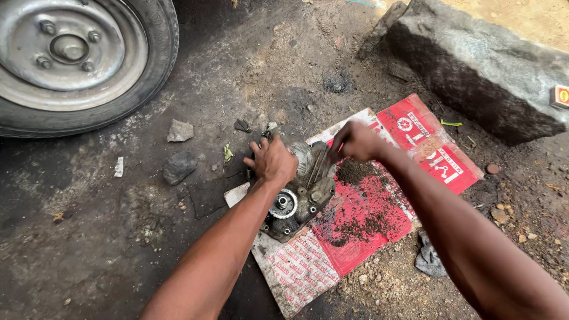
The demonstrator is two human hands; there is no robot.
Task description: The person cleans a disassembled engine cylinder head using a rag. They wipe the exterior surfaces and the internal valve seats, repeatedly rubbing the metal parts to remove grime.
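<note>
Casing (299,198), a grimy metal engine part with a round bearing hub (284,203) on its near side, lies on a flattened red and white carton (367,231) spread on the oily ground. Nearest the camera, a grey rag (429,256) sits crumpled in the dirt just off the carton's right edge. Dark grit (358,222) is scattered over the red panel right of the casing, with a thicker heap (354,171) just under the right hand (nothing here is a proper container; the carton alone catches the dirt). Left hand (272,161) rests on top of the casing's far left side, fingers curled down over it, holding it steady. Right hand (354,142) is closed around a thin metal tool (317,166), whose tip meets the casing's upper face. Left of the casing lie two stones, a dark one (178,166) and a paler one (179,131) beyond it. Farther off, a wheel (71,59) with a bare steel rim stands at upper left, and a large grey stone block (480,68) at upper right, with a small box (560,96) on its right end.
</note>
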